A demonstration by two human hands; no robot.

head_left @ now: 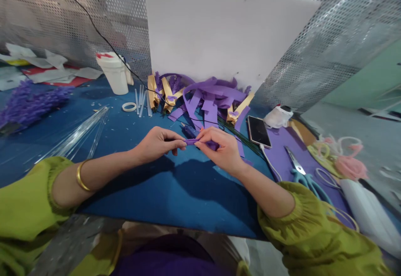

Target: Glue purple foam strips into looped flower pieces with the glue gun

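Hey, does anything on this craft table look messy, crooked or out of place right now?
Mostly normal craft clutter. The purple strips lie in a tangled heap by the white board, and a black cable trails through them. Both hands, left hand and right hand, pinch a purple strip piece.

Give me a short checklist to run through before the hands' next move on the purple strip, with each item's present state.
1. Left hand pinches one end of the thin purple paper strip: ok.
2. Right hand has a grip on the other end: ok.
3. Strip held above the blue felt table cover, apart from it: ok.
4. Pile of cut purple paper strips lies beyond the hands, untouched: ok.
5. Teal-handled metal scissors and black smartphone lie aside on the right: ok.
6. Strip creased or torn: cannot tell.
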